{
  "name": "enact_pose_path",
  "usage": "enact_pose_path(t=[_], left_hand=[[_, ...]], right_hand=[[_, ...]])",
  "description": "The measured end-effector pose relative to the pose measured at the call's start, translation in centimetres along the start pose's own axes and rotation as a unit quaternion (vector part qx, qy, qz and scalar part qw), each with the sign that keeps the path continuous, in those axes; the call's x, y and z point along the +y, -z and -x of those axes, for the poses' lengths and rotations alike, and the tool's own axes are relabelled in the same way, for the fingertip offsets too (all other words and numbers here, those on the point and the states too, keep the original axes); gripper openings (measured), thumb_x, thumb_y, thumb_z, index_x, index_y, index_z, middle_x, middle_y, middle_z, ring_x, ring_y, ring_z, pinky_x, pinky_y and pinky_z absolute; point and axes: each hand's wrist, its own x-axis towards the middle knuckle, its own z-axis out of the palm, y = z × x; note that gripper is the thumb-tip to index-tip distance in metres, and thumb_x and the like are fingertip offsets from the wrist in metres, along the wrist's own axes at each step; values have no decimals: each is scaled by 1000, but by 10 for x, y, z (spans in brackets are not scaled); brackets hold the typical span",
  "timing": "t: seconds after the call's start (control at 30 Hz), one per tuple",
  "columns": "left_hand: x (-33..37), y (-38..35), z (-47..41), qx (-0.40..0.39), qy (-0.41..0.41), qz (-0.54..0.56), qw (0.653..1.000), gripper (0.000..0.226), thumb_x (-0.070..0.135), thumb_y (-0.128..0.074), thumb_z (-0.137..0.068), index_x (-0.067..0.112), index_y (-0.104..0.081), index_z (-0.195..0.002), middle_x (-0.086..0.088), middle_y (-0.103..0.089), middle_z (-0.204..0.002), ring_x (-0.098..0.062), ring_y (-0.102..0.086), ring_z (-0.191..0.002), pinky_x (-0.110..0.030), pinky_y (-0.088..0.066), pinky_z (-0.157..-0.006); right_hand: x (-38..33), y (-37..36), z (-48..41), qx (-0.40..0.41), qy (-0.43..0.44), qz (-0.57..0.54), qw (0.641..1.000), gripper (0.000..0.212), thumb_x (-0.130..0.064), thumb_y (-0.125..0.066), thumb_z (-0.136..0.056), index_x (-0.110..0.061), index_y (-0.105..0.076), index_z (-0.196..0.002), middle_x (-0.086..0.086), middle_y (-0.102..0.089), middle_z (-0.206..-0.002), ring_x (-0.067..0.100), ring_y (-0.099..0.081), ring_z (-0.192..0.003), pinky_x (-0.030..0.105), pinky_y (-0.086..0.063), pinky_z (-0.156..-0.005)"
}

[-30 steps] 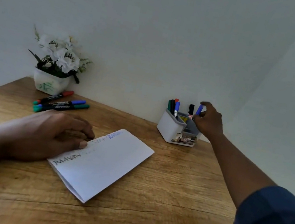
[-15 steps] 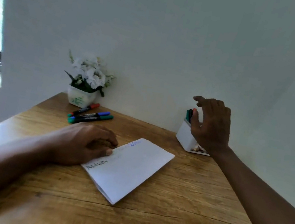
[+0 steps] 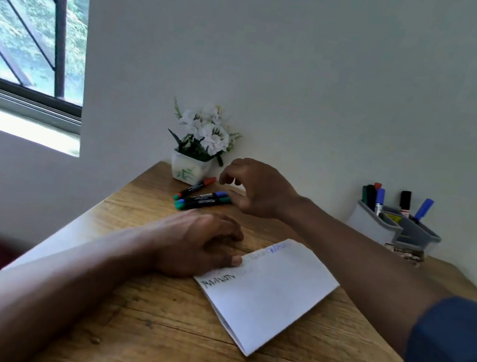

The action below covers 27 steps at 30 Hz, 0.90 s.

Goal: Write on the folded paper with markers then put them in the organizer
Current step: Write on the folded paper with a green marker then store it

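Right hand (image 3: 260, 191) off organizer (image 3: 374, 227), near loose markers (image 3: 202, 198); upright markers (image 3: 380, 199) fill organizer.

place: home study corner | cues: wooden desk (image 3: 172, 343), barred window (image 3: 30, 19), flower pot (image 3: 190, 169), marker organizer (image 3: 374, 227)

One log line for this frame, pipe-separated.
phase: reach for marker | right hand: over three loose markers, empty | left hand: on folded paper | organizer: stored markers inside

I see a wooden table (image 3: 172, 343) carrying a folded paper (image 3: 272, 294) at center, 3 markers (image 3: 202, 198) and a flower pot (image 3: 190, 169) above it, and an organizer (image 3: 375, 225) at right.
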Motion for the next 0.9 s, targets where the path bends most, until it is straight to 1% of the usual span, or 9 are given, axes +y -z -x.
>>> enact_pose_path(t=[0.17,0.33,0.47,0.57,0.63,0.7,0.73,0.8,0.9], left_hand=[[-1,-1,-2,4,-3,4,1000,57,61,-56,-94,27,-57,-140,11,-55,-144,-7,-49,-131,-30,-41,-109],[-2,-3,-3,-3,6,4,1000,62,63,-55,-93,29,-52,-145,9,-53,-148,-11,-49,-133,-37,-42,-110],[-2,-4,-2,-11,20,11,1000,64,66,-53,-92,33,-46,-147,7,-52,-150,-14,-51,-133,-42,-44,-109],[-2,-3,0,17,20,36,999,59,61,-52,-96,34,-45,-148,7,-57,-146,-14,-55,-129,-39,-48,-104],[-1,-2,1,62,20,55,996,56,57,-52,-98,34,-44,-148,8,-59,-144,-12,-57,-127,-34,-48,-102],[3,0,3,119,14,67,991,57,56,-52,-98,33,-42,-149,10,-59,-143,-11,-56,-128,-32,-46,-101],[6,1,4,148,6,75,986,59,56,-53,-97,33,-40,-150,10,-60,-142,-10,-55,-129,-33,-46,-103],[14,3,7,198,-18,99,975,65,55,-56,-95,36,-32,-153,7,-61,-140,-10,-57,-127,-37,-48,-102],[29,6,13,250,-60,121,959,73,56,-58,-92,42,-22,-155,7,-63,-134,-4,-63,-114,-36,-55,-93]], right_hand=[[-9,-8,-16,-83,19,31,996,25,-23,-71,-81,-23,-68,-106,0,-71,-104,22,-63,-92,40,-53,-75],[-12,-6,-20,-92,39,72,992,40,-23,-69,-82,-24,-62,-121,-2,-70,-105,22,-63,-94,37,-52,-72],[-8,4,-5,-58,73,129,987,36,-27,-67,-83,-22,-66,-118,1,-64,-105,22,-60,-99,33,-45,-65],[-3,27,22,38,53,157,985,23,-27,-64,-78,-18,-66,-99,1,-61,-95,25,-60,-88,33,-45,-60],[-3,40,46,127,23,110,986,16,-23,-65,-74,-17,-64,-89,0,-60,-86,23,-58,-76,36,-48,-57],[-11,50,72,207,-29,-2,978,12,-19,-70,-75,-17,-63,-84,-3,-61,-80,17,-58,-68,40,-51,-57],[-17,52,84,240,-62,-73,966,12,-18,-74,-76,-17,-64,-83,-5,-64,-78,13,-61,-67,38,-53,-57],[-32,53,106,282,-135,-211,926,16,-23,-81,-79,-17,-68,-84,-4,-70,-76,14,-68,-70,32,-57,-59],[-61,46,132,313,-221,-417,824,19,-29,-85,-82,-17,-72,-88,2,-74,-80,19,-71,-76,36,-59,-67]])
